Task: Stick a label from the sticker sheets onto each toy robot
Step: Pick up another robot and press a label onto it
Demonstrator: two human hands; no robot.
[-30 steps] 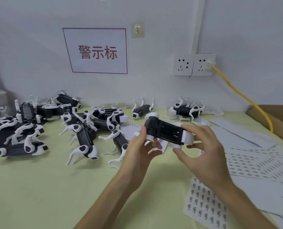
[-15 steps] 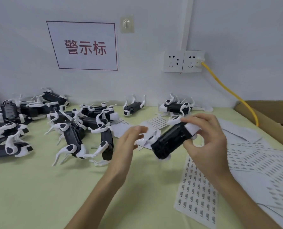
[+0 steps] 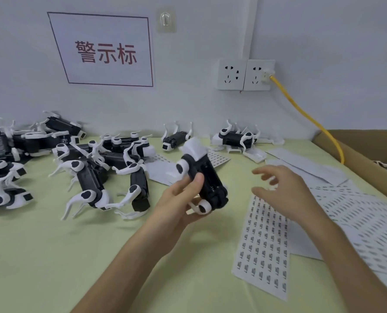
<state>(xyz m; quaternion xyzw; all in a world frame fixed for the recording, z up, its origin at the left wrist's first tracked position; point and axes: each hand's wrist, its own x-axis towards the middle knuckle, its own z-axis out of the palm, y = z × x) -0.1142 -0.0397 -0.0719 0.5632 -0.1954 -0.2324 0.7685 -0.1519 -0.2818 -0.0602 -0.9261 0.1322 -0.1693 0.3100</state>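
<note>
A pale green bench point(image 3: 52, 256) stands against a white wall. The wall bears a sign point(image 3: 104, 50) in red characters.

A brown cardboard box point(image 3: 368, 141) stands along the bench's right edge, with white toy legs showing inside it. White sheets point(image 3: 357, 218) overlap across the right half of the bench, from the back edge towards the front. The nearest sheet point(image 3: 264, 245) carries rows of small dark labels.

A heap point(image 3: 91, 181) of toy robots fills the back left corner. They lie on their sides and backs with their legs tangled. A lone robot point(image 3: 175, 138) lies by the back edge, and a further robot point(image 3: 235, 137) lies to its right, beside the sheets.

The left hand point(image 3: 176, 206) holds one robot point(image 3: 205, 177) raised over the middle of the bench. The thumb point(image 3: 194, 180) presses on the side of the body and the fingers curl beneath it. This robot has a long black body, tilted with its far end up. A blurred white block caps that end. Its white legs hinge at round white joints with black centres.

The right hand point(image 3: 285, 193) hovers just right of the robot and clear of it, over the far end of the nearest sheet. Its fingers are spread wide and hold nothing, and its outline is blurred.

A double socket point(image 3: 245, 74) is fixed to the wall. A yellow cable point(image 3: 310, 118) runs from it down to the box's rim.
</note>
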